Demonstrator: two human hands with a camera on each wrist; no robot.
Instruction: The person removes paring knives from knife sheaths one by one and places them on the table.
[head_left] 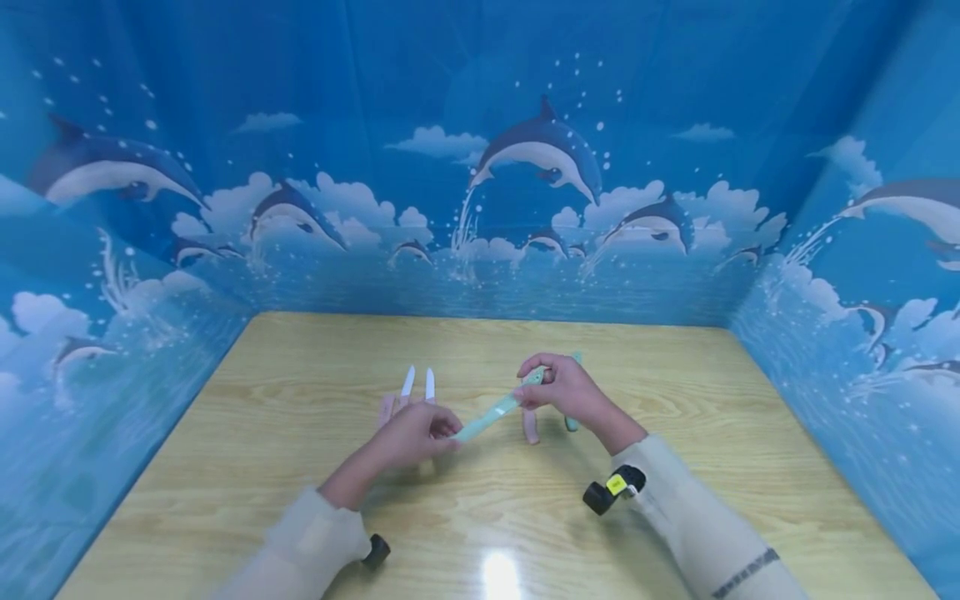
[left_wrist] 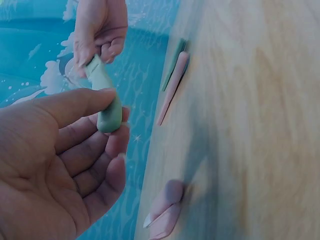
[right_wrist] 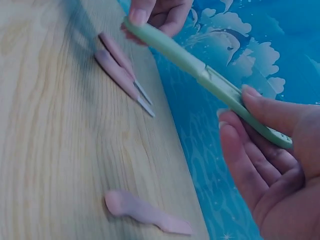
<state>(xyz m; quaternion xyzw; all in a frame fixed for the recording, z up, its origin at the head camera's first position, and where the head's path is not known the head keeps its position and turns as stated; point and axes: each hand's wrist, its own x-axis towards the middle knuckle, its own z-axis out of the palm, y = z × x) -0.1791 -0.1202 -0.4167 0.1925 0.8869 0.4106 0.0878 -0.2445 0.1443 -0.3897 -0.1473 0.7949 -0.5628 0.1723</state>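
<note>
Above the table, both hands hold a light green paring knife (right_wrist: 175, 52) in a matching green sheath (right_wrist: 227, 90). My left hand (head_left: 415, 432) pinches the rounded handle end between thumb and fingers. My right hand (head_left: 568, 389) grips the sheath end with thumb on top. No bare blade shows between handle and sheath. Near the left hand lie two pink-handled knives (right_wrist: 120, 75), their pale blades (head_left: 430, 383) pointing away. Below the right hand rest a pink-handled piece (right_wrist: 137, 210) and another green piece (head_left: 572, 421), partly hidden by that hand in the head view.
A pink flat piece (head_left: 386, 410) lies left of the two pink knives. The wood-grain table (head_left: 300, 358) is bordered at the back and sides by a blue dolphin-print curtain (head_left: 420, 275). Dark wrist cameras (head_left: 611, 492) sit on the pale sleeves.
</note>
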